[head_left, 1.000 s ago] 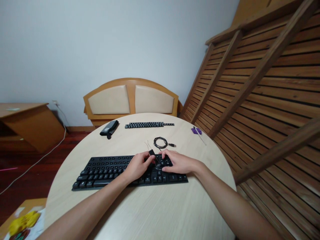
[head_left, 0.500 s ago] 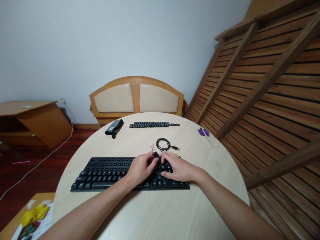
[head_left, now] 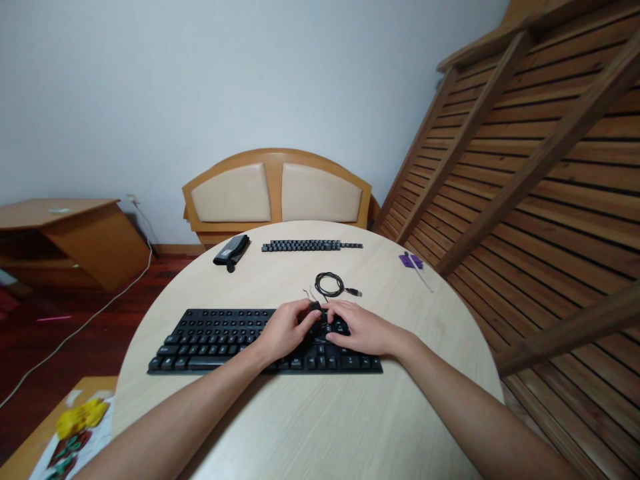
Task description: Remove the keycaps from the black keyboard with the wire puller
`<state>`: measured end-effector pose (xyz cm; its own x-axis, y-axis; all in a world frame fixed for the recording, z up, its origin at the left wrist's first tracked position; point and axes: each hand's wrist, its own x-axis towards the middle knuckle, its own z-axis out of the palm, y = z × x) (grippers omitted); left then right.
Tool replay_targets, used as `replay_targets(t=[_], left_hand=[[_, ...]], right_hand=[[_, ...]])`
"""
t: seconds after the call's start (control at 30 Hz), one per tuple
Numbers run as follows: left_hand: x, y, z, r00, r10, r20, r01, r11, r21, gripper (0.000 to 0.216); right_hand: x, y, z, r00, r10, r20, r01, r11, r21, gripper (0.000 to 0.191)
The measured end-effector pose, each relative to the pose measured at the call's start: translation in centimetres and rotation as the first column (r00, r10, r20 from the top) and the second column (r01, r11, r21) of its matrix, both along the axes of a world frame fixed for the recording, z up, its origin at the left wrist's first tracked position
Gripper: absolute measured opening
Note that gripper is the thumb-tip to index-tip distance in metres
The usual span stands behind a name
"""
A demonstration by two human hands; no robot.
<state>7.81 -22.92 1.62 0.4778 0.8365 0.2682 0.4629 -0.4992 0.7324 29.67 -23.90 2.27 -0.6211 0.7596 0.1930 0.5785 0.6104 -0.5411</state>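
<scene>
A black full-size keyboard (head_left: 210, 337) lies near the front of the round table. Several keys in its upper left rows lack caps and show bare switches. My left hand (head_left: 287, 330), over the keyboard's right part, pinches a small black-handled wire keycap puller (head_left: 315, 306), with its thin prongs pointing up and away. Beside it, my right hand (head_left: 360, 327) rests on the number pad, thumb and forefinger apart, fingertips close to the puller. What lies under the fingers is partly hidden. Behind the hands is the keyboard's coiled USB cable (head_left: 330, 285).
Removed keycaps (head_left: 305, 245) stand in rows at the table's back. A black folded pouch (head_left: 233, 252) lies back left; a purple cloth (head_left: 410, 261) with a thin white stick lies at right. A slatted wooden panel (head_left: 550, 167) leans beside the table (head_left: 350, 427).
The view has shifted slightly, so everything sits a little higher and further right. Both hands stay over the keyboard's right part, and the puller's prongs have tilted slightly.
</scene>
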Motion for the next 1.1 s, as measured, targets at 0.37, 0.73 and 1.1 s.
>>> replay_targets(t=[0.37, 0.73, 1.1], left_hand=[[0.06, 0.02, 0.10, 0.998, -0.030, 0.048, 0.029, 0.999, 0.034, 0.027], [0.05, 0.19, -0.34, 0.992, -0.038, 0.121, 0.042, 0.999, -0.028, 0.028], [0.00, 0.35, -0.34, 0.995, -0.054, 0.085, 0.060, 0.996, -0.062, 0.030]], right_hand=[[-0.09, 0.31, -0.46, 1.000, 0.020, -0.016, -0.019, 0.998, 0.061, 0.015], [-0.09, 0.06, 0.12, 0.999, 0.016, -0.052, -0.014, 0.999, 0.046, 0.020], [-0.02, 0.22, -0.19, 0.999, 0.036, -0.038, -0.033, 0.997, 0.069, 0.017]])
